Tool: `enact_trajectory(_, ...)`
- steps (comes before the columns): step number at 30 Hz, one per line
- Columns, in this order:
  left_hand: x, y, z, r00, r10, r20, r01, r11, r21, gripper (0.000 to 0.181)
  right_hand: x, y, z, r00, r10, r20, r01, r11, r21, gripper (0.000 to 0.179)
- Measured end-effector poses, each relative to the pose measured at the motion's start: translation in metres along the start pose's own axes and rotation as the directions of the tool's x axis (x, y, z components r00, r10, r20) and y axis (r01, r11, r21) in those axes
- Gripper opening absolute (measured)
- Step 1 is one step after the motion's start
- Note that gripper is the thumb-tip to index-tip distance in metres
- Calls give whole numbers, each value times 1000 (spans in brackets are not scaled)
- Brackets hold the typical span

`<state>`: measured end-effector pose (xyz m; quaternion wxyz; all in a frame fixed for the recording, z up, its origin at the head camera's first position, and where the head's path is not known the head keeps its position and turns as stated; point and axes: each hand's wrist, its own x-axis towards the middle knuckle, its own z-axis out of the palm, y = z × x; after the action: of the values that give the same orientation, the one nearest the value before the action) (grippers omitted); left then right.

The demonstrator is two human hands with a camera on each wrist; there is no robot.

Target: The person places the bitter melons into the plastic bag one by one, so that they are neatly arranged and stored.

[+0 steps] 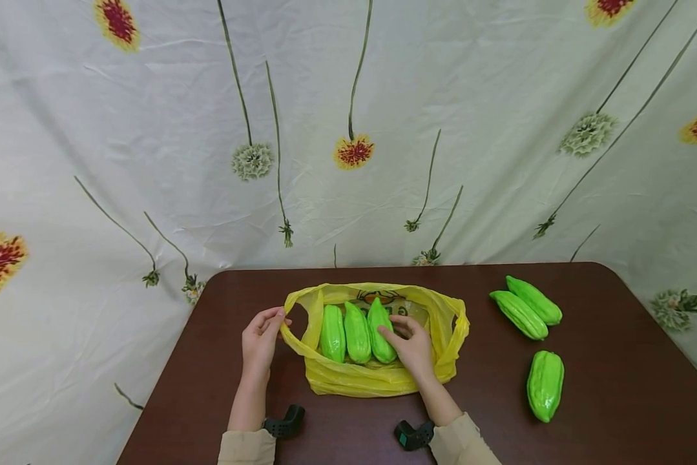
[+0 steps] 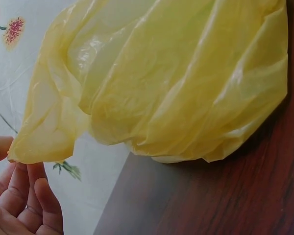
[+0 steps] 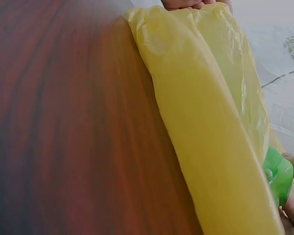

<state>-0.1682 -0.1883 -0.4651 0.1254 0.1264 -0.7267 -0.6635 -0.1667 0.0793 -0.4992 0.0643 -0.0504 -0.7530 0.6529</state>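
A yellow plastic bag point(image 1: 360, 384) lies with its mouth spread on the dark table. Inside it, three glossy green ridged gourds, resembling bitter melons, are lined up side by side: a left one point(image 1: 332, 336), a middle one point(image 1: 356, 332) and a right one point(image 1: 378, 316). My left hand point(image 1: 261, 342) pinches the bag's left handle point(image 2: 44, 142) between thumb and fingers. My right hand point(image 1: 412, 345) reaches into the bag, holding the right gourd between thumb and fingers. In the right wrist view, the bag's side hides most of that gourd point(image 3: 280, 178).
On the table's right side, two more green gourds point(image 1: 519, 315) lie against each other, and a single gourd point(image 1: 546, 385) lies nearer the front. A flower-printed white cloth point(image 1: 325, 213) hangs behind the brown table point(image 1: 208, 374). Black bands are on both wrists.
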Motion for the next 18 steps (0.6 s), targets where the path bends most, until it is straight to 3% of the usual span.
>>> enact_trajectory(7,0,1,-1,1000,-22,16,23,1000,-8,32,1,2,-1,1000,-6,13,6,1000,-25,44)
enact_trajectory(15,-13,25,0,1000,-12,16,12,1000,10,27,-1,-4,-3,1000,-12,27,14,998,-60,40)
enact_trajectory(18,-12,24,0,1000,-15,14,15,1000,6,27,-1,-8,-4,999,-19,35,22,998,-61,40)
